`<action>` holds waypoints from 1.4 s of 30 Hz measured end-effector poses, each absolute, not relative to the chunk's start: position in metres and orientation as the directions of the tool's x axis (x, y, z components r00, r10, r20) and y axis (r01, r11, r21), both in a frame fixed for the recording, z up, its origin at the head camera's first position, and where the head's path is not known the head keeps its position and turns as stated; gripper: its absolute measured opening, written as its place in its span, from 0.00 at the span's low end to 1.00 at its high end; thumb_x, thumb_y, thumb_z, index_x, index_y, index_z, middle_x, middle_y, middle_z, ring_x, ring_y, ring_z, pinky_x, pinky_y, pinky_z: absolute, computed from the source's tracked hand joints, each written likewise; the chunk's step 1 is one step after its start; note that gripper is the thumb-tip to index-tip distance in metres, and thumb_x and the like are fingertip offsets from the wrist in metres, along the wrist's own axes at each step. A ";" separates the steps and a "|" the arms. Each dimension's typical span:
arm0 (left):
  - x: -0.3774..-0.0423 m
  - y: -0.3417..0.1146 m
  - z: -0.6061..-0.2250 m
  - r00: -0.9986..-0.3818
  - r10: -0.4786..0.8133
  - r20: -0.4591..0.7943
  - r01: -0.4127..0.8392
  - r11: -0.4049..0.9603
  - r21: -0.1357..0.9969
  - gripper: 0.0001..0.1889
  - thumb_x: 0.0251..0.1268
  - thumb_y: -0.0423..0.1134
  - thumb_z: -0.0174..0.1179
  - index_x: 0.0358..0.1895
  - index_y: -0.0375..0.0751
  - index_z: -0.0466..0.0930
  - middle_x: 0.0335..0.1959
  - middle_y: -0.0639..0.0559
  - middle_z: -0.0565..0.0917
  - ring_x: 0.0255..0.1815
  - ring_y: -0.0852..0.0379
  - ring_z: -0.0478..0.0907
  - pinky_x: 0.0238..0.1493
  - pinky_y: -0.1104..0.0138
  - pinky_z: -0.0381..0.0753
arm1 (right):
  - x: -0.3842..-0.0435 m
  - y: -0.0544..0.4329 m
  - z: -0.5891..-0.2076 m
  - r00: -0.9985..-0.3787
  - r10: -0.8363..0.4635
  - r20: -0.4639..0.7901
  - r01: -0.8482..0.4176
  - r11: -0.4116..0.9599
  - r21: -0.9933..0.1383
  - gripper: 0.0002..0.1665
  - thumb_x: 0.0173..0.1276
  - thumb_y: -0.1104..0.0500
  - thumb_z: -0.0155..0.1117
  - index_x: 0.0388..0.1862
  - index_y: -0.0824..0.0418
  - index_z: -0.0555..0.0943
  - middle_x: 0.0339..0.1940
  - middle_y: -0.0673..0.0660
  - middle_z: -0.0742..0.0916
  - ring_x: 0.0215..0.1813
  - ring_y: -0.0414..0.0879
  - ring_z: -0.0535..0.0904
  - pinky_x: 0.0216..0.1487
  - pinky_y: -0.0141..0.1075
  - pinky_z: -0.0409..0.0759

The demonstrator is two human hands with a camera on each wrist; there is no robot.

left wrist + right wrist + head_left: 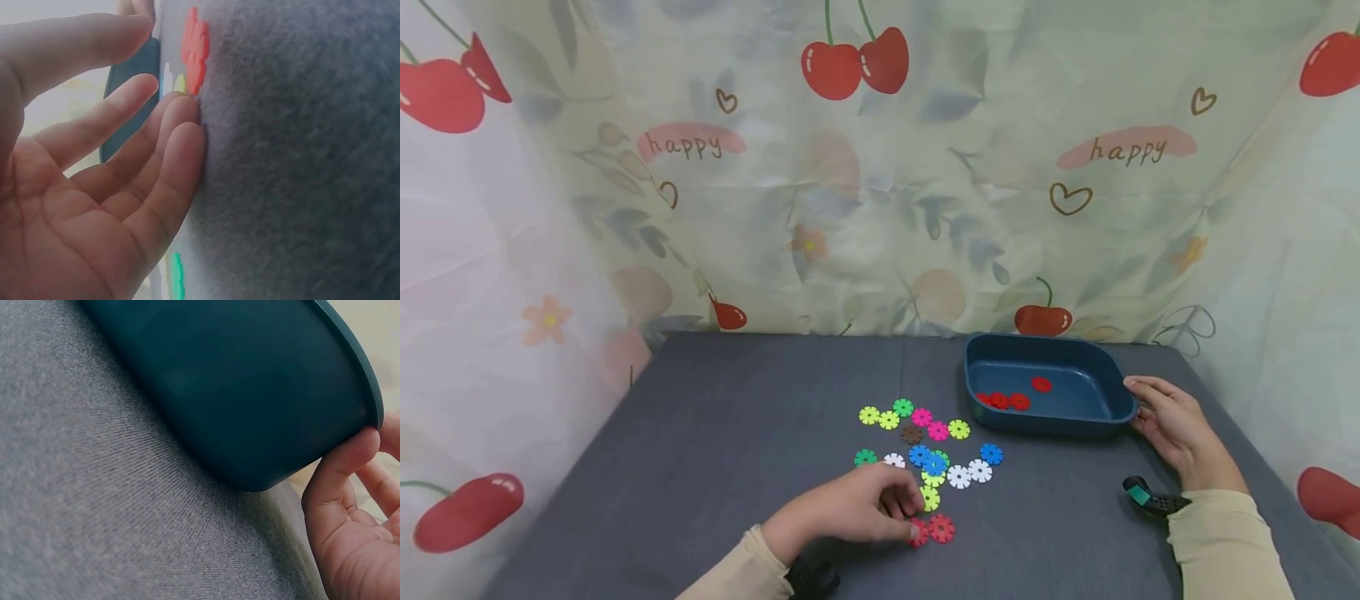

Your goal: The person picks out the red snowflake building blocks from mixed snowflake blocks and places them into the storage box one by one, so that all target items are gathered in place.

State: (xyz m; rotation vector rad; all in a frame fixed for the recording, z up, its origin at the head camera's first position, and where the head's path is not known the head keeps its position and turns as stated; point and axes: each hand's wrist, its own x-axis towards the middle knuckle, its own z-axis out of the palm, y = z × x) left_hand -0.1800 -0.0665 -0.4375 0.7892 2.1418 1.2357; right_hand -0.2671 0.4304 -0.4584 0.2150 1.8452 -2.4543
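Observation:
My left hand (857,504) is low over the table, its thumb tip right at one of two red snowflake discs (942,528). In the left wrist view its thumb and fingers are apart with nothing between them, and red discs (196,53) lie just past the fingertips. My right hand (1180,429) is at the right end of a dark blue plastic bin (1052,424), pinching its rim between thumb and fingers, as the right wrist view shows with the bin wall (250,394). Several red discs (1041,384) lie inside the bin.
Ahead of the left hand lie several more discs: yellow (958,429), pink (937,431), green (865,458), blue (991,454), white (980,471) and one brown (912,434). A patterned curtain (880,208) stands behind the grey table (737,417).

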 end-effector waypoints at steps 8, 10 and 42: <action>-0.179 -0.062 -0.446 -0.678 0.723 -0.135 0.281 0.424 0.861 0.10 0.62 0.36 0.76 0.44 0.44 0.87 0.34 0.57 0.85 0.33 0.68 0.80 0.39 0.73 0.83 | -0.266 0.429 -0.459 -0.989 0.042 -0.144 0.128 -0.267 -0.955 0.06 0.80 0.57 0.66 0.44 0.52 0.90 0.40 0.46 0.86 0.37 0.40 0.84 0.38 0.34 0.84; -0.179 -0.062 -0.447 -0.675 0.726 -0.132 0.294 0.429 0.854 0.09 0.62 0.35 0.76 0.44 0.45 0.88 0.33 0.58 0.85 0.33 0.68 0.80 0.39 0.73 0.83 | -0.266 0.429 -0.458 -0.989 0.040 -0.143 0.127 -0.268 -0.955 0.07 0.80 0.57 0.66 0.44 0.52 0.90 0.40 0.46 0.86 0.37 0.40 0.84 0.38 0.34 0.84; -0.174 -0.055 -0.442 -0.682 0.712 -0.164 0.318 0.491 0.811 0.14 0.58 0.31 0.77 0.38 0.49 0.80 0.31 0.59 0.81 0.32 0.64 0.78 0.37 0.72 0.81 | -0.267 0.429 -0.456 -0.990 0.018 -0.139 0.128 -0.285 -0.950 0.09 0.81 0.59 0.63 0.43 0.52 0.90 0.40 0.46 0.86 0.36 0.40 0.85 0.39 0.34 0.85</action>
